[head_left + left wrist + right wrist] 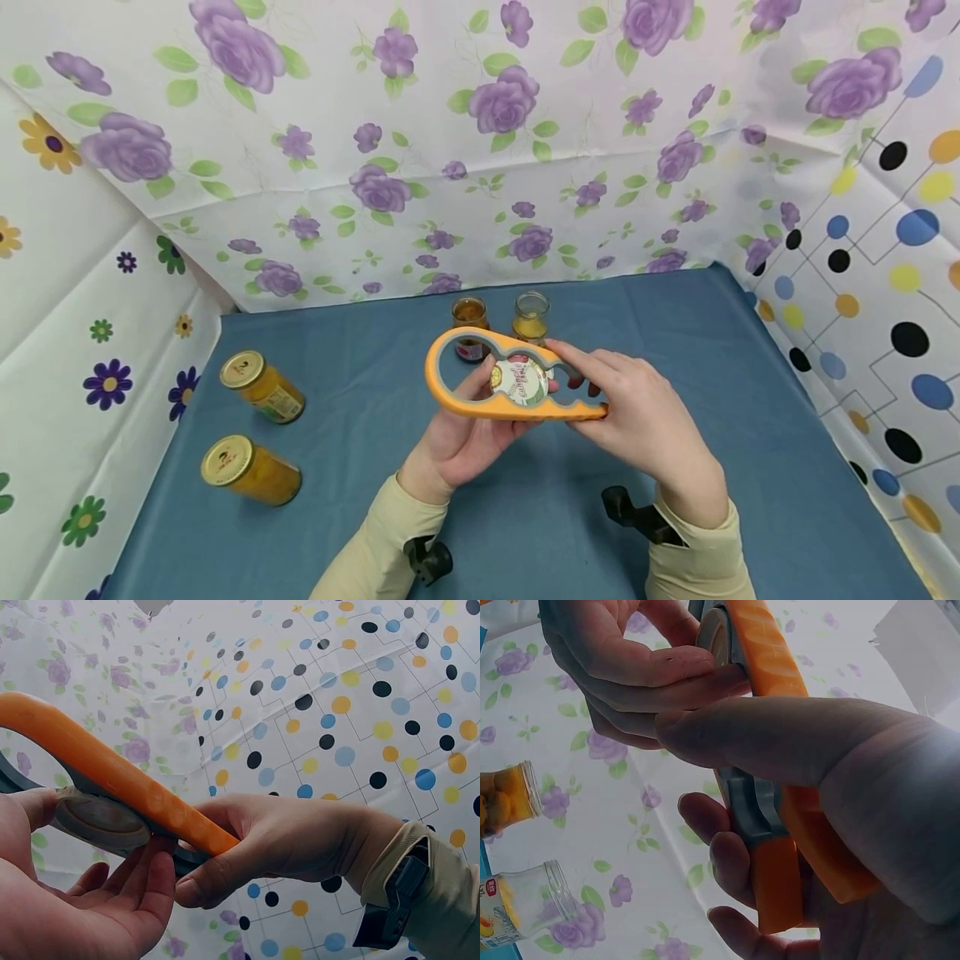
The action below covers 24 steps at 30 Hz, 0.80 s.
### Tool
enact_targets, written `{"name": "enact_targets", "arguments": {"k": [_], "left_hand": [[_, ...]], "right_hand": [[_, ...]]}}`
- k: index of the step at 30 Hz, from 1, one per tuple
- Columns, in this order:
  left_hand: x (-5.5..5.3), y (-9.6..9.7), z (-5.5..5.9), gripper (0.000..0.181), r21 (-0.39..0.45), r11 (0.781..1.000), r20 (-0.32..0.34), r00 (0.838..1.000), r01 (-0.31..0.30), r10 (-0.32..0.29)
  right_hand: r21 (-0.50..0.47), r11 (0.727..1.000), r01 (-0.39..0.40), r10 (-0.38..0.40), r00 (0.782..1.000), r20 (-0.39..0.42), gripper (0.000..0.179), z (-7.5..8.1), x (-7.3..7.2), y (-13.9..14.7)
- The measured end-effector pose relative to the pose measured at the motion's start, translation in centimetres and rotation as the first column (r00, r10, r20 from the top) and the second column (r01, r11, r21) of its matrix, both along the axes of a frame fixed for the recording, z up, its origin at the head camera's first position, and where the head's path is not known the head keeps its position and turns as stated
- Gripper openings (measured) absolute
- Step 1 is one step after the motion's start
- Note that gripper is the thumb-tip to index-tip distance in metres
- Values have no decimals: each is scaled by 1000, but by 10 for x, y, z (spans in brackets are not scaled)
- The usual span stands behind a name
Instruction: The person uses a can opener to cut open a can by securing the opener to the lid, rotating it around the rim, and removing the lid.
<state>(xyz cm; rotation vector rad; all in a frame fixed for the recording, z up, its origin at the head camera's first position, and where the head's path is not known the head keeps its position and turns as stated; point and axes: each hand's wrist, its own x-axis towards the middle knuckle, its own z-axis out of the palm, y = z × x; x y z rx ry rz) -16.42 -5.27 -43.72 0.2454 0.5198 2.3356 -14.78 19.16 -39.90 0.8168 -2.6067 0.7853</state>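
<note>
An orange jar opener [480, 408] with a grey scalloped inside is held up over the blue table. My right hand [645, 408] grips its handle end, thumb on the near side and fingers wrapped behind, as the right wrist view shows. A round printed jar lid [520, 380] sits in the middle opening of the opener. Palm up, my left hand [468, 442] pinches this lid from below between thumb and fingers. In the left wrist view, the lid's plain underside [105, 823] faces down, with the fingertips at its edge.
Behind the opener stand two lidless glass jars, one with dark amber contents [470, 312] and one with a little yellow content [532, 310]. Two jars with gold lids, a farther one [270, 390] and a nearer one [258, 475], stand at the left. Patterned cloth walls [450, 167] surround the table.
</note>
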Motion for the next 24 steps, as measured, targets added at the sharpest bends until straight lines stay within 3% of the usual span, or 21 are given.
{"name": "enact_targets", "arguments": {"k": [10, 24], "left_hand": [[-1, 0, 0, 94, 2, 1000, -4, 1000, 5, -5], [0, 2, -2, 75, -1, 1000, -21, 1000, 20, -20]], "right_hand": [[6, 1000, 0, 0, 1000, -13, 89, 0, 0, 0], [24, 999, -28, 28, 999, 19, 90, 0, 1, 1]]}}
